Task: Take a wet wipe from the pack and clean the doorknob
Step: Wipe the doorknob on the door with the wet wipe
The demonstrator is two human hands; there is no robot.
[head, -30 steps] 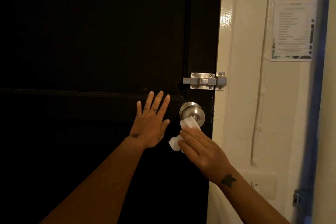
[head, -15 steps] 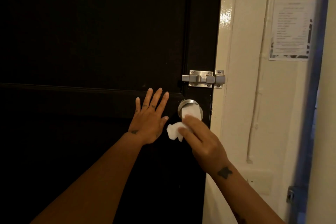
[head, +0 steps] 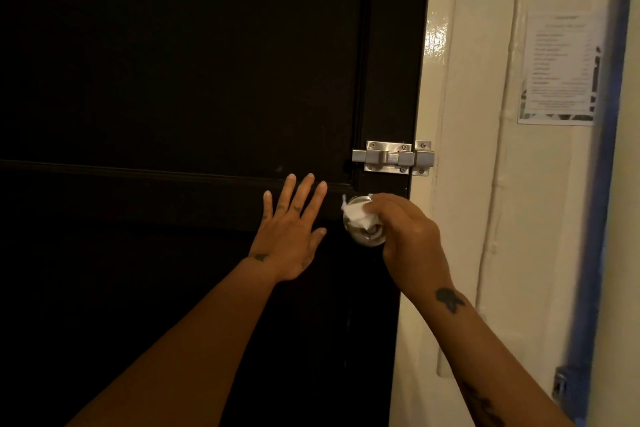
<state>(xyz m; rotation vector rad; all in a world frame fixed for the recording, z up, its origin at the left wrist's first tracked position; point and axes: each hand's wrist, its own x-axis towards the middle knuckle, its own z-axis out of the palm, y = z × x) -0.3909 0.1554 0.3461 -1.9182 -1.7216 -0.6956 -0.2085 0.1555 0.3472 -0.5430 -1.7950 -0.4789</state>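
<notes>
A round silver doorknob sits on the right side of a dark door. My right hand wraps over the knob's top and right side, pressing a crumpled white wet wipe against it. Only the knob's lower front and left rim show. My left hand lies flat on the door just left of the knob, fingers spread, holding nothing. The wipe pack is not in view.
A steel slide bolt is fixed above the knob, bridging door and cream frame. A printed paper notice hangs on the wall at the right. A blue vertical strip runs down the far right.
My right hand rose from below the knob onto its top, carrying the wipe up and bunching it against the knob. My left hand stayed flat on the door.
</notes>
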